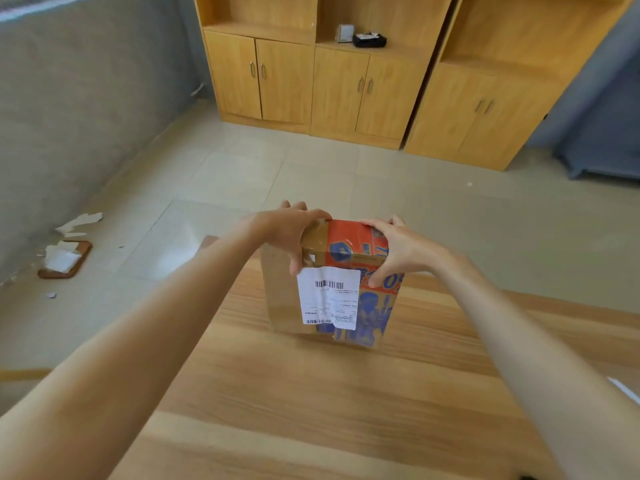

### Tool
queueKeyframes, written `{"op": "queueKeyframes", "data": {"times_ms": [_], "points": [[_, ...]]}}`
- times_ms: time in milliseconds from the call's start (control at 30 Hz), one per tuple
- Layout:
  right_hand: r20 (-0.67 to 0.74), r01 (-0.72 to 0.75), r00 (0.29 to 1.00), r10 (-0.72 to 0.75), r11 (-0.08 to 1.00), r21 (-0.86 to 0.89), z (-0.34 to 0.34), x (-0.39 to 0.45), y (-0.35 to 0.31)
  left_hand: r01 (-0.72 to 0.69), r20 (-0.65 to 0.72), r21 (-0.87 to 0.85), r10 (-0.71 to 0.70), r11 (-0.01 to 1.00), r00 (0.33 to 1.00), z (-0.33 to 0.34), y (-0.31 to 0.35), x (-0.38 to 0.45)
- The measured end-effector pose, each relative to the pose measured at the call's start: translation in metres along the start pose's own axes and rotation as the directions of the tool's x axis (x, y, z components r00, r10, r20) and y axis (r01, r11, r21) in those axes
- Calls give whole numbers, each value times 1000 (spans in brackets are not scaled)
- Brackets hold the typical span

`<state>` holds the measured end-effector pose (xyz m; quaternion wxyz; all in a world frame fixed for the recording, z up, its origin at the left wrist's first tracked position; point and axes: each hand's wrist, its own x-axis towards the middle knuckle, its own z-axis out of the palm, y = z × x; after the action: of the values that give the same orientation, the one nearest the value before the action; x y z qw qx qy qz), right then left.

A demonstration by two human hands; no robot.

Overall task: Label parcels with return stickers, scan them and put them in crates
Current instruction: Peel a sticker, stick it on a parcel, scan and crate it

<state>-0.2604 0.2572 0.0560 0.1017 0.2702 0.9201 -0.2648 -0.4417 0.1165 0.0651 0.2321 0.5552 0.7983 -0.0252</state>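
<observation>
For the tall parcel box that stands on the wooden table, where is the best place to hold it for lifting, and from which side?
Probably grip the upper part of the cardboard box, coming from above with one hand on each side. It stands upright and narrow, so both sides are reachable. The left hand and right hand already hold it so. Keep fingers off the white barcode label, whose lower edge looks loose.

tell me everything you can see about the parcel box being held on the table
The parcel box is an upright cardboard carton, printed red-orange on top and blue lower down, with glossy brown tape across its top. A white shipping label with barcodes is stuck on its near face, its lower right part looking loose. It stands on the wooden table near the far edge. The left hand grips the top left corner; the right hand grips the top right.
</observation>
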Motion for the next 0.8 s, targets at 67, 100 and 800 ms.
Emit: {"op": "queueKeyframes", "data": {"times_ms": [67,100,800], "points": [[26,-25,999,25,1000,-3,0,-30,23,-20,27,-13,20,1000,999,14,33,-3],[38,-35,999,35,999,-6,0,-45,36,-28,36,-22,28,999,999,22,51,-4],[-378,-52,874,305,833,551,53,-180,147,214,181,-977,-477,15,860,177,174,-93]]}}
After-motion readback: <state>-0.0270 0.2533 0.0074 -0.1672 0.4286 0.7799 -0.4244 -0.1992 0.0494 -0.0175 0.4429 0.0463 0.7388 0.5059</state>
